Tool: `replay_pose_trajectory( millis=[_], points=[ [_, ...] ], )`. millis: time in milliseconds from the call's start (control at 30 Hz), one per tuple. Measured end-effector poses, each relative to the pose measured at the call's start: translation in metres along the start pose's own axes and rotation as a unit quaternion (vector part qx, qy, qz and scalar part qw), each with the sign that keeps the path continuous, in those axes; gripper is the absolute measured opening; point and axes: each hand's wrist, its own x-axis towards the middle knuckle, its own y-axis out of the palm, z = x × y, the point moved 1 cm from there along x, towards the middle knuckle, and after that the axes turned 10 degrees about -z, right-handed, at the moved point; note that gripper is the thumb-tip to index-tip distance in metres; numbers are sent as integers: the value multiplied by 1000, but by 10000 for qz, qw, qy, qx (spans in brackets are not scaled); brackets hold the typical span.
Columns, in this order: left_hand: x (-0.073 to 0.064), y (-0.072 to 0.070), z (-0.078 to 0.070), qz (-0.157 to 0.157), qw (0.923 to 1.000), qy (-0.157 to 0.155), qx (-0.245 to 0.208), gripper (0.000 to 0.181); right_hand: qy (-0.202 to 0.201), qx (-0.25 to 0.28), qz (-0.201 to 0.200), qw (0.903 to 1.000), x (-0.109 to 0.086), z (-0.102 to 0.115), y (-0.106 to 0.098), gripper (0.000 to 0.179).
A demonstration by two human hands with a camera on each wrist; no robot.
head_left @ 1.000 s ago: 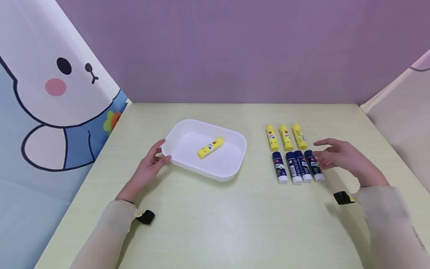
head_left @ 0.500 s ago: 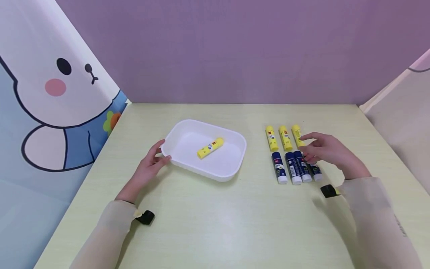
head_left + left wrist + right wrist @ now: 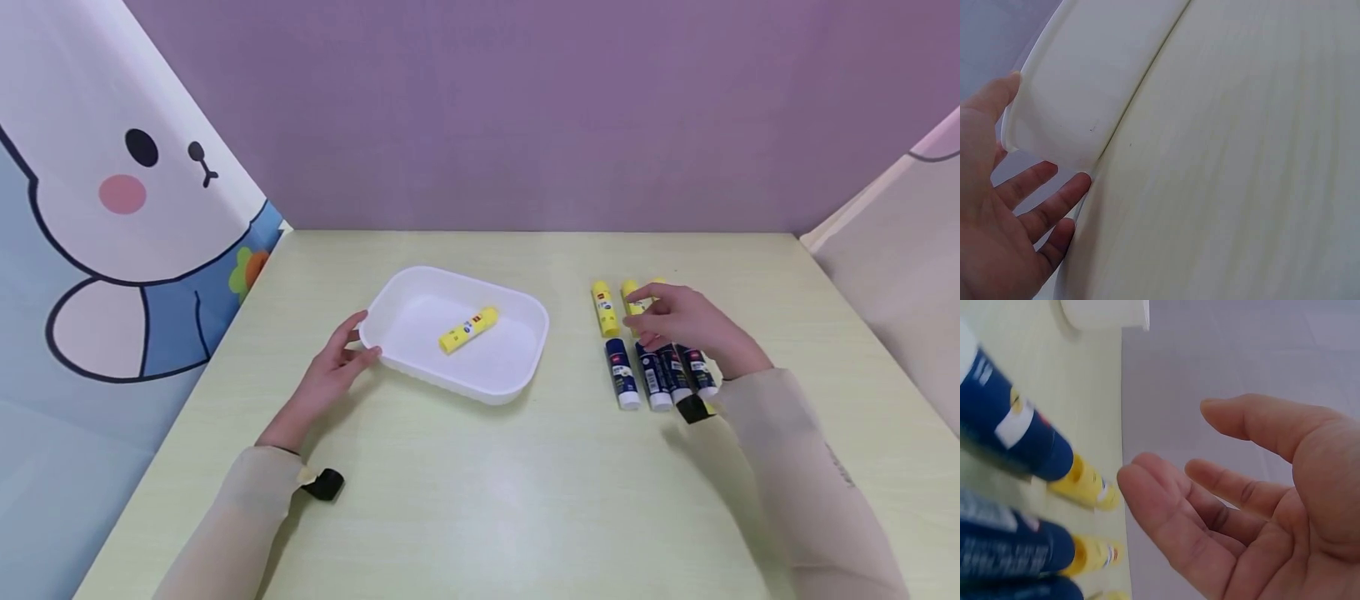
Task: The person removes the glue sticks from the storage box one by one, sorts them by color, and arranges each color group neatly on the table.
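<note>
In the head view, my left hand [image 3: 330, 367] holds the left end of a white plastic tray [image 3: 450, 385], thumb and fingers around its corner. The left wrist view has the thumb at the rim of the tray [image 3: 1079, 81] and the other fingers near its end. One yellow glue stick [image 3: 468, 330] lies inside the tray. My right hand [image 3: 690, 325] hovers over two rows of glue sticks, nothing between its parted thumb and fingers. It partly hides the yellow glue sticks [image 3: 605, 310] in the back row and the navy glue sticks [image 3: 622, 375] with white ends in front.
The tray and glue sticks rest on a pale wooden table [image 3: 480, 500]. A purple wall panel [image 3: 540, 117] rises behind its back edge. Printed cloth [image 3: 97, 333] with a cartoon animal hangs at the left, and a light cloth [image 3: 892, 250] at the right.
My right hand has moved left from the right end of the glue stick rows to above their middle. The left hand and the tray have stayed in place.
</note>
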Motion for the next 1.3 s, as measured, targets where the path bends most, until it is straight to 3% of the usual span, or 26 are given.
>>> replay_pose_trajectory(
  millis=[833,1300],
  points=[
    [1,-1,-2,-9,10000,1,-5,69,-586,120,264,9979,32,58,44,43],
    [1,-1,-2,-1,10000,8,-25,69,-292,298,635,9971,56,89,71,45]
  ],
)
